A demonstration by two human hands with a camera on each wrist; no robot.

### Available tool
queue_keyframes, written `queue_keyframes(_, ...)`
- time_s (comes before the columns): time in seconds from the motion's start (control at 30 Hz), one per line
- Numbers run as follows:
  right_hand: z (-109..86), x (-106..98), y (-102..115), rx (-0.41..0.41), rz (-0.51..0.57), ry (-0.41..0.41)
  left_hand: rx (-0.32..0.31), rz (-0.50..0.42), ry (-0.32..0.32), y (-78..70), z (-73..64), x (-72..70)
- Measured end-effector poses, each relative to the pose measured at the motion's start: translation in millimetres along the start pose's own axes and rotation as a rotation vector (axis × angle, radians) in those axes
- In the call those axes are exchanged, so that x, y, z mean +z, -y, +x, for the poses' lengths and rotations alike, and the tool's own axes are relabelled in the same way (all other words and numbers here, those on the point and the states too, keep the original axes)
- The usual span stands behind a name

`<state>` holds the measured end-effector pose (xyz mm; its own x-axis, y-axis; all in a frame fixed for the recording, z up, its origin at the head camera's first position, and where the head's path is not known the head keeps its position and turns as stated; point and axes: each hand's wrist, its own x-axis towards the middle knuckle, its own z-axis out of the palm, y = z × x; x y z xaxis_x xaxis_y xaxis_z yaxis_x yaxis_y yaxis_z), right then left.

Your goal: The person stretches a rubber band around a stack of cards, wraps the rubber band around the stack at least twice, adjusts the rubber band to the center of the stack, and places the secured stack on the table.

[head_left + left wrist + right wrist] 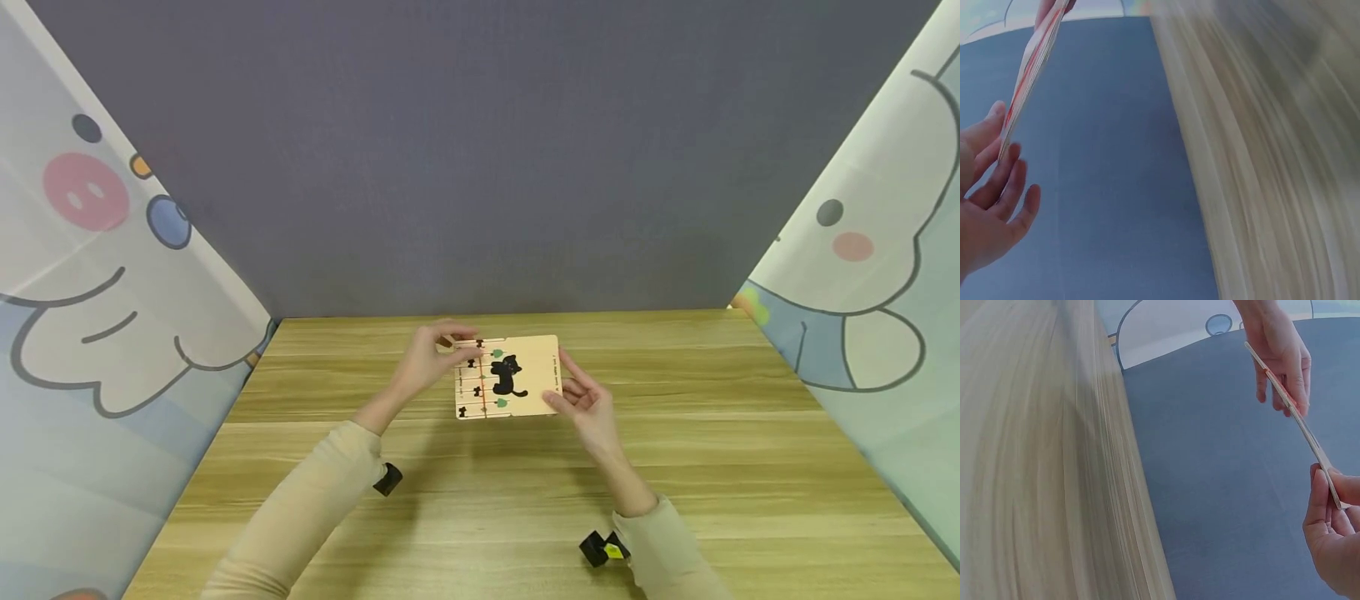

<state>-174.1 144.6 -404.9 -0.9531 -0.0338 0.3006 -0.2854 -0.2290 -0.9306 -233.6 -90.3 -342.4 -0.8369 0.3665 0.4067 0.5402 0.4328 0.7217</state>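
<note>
Your R hand grips the cat-print notebook, L hand pinches it at the orange elastic band; prob. band-adjusting step, so next move needs steady R hold.

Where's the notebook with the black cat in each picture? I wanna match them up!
Head view: the notebook is just below the middle, cat side showing.
Left wrist view: the notebook is at the upper left, seen edge-on.
Right wrist view: the notebook is on the right side, edge-on too.
Shared landmark: the wooden table shows in all three.
</note>
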Motion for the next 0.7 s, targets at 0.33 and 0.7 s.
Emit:
queue_keyframes(0.33,0.0,0,0,0.019,-0.022,-0.011,-0.057,-0.048,0.054,3.3,-0.1,3.0)
queue_keyframes(0.7,-2.6,2,-2,0.03,-0.038,-0.022,-0.066,-0.172,0.123,4.4,1.4,14.9)
